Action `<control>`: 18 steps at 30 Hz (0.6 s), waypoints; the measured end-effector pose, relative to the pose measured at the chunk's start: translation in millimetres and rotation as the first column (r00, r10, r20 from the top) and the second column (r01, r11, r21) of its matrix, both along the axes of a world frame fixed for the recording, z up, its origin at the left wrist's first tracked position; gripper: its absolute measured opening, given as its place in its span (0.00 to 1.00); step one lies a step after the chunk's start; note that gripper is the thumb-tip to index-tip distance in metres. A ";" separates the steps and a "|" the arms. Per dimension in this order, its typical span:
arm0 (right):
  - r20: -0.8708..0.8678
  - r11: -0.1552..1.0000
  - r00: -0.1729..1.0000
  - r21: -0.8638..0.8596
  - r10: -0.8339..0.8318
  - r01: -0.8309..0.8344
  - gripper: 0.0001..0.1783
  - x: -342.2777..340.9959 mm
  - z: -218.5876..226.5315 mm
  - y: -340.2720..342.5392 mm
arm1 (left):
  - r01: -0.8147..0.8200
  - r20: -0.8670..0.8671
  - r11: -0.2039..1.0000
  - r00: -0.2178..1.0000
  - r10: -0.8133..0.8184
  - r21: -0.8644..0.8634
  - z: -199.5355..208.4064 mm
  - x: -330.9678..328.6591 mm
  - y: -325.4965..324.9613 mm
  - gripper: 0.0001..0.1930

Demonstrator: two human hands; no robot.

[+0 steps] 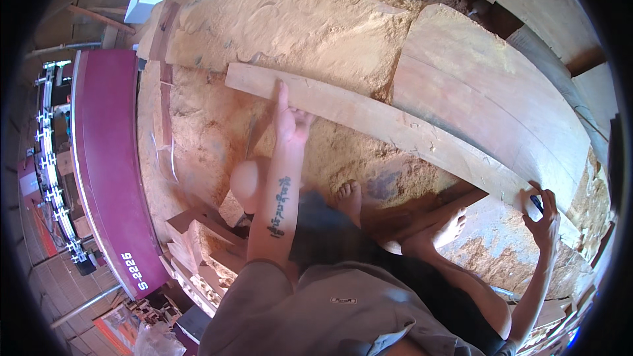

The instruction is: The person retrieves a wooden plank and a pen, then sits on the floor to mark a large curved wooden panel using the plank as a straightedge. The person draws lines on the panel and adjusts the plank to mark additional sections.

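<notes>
A long pale wooden board point(395, 125) lies slantwise in front of me, from upper left to lower right. Near its left end, my left hand point(291, 122) grips the lower edge, thumb laid on the top face and fingers partly hidden beneath. At the board's right end is my right hand point(546, 217), its fingers curled around a small dark blue, stick-like thing point(537, 203) whose kind I cannot make out. The thumb and fingertips of that hand rest at the board's face and edge.
Sawdust point(297, 23) thickly covers the surface beyond the board. A wide wooden panel point(488, 79) lies at the right. To the left stands a maroon machine housing point(112, 165). Wood offcuts point(211, 244) are piled at lower left, and my bare feet point(349, 198) are below the board.
</notes>
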State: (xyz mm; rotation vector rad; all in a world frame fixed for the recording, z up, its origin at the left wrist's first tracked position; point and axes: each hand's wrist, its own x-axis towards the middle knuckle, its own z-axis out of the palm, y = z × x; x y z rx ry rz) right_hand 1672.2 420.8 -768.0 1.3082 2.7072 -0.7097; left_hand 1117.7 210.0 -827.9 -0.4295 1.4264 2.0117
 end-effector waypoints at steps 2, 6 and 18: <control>-0.034 0.996 0.999 0.089 0.027 -0.024 0.37 9.8 -8.2 0.8 | -0.002 -0.038 0.999 0.999 0.001 -0.043 -3.9 -3.7 3.0 0.26; 0.034 0.994 0.994 0.023 -0.104 0.104 0.31 -15.9 8.7 -9.8 | 0.118 -0.208 0.980 0.966 -0.150 -0.160 -34.6 -18.8 -33.3 0.18; 0.184 0.967 0.952 0.116 -0.247 0.228 0.44 26.9 -11.8 -29.7 | 0.096 -0.050 0.990 0.994 -0.101 -0.099 0.2 -0.1 -11.3 0.32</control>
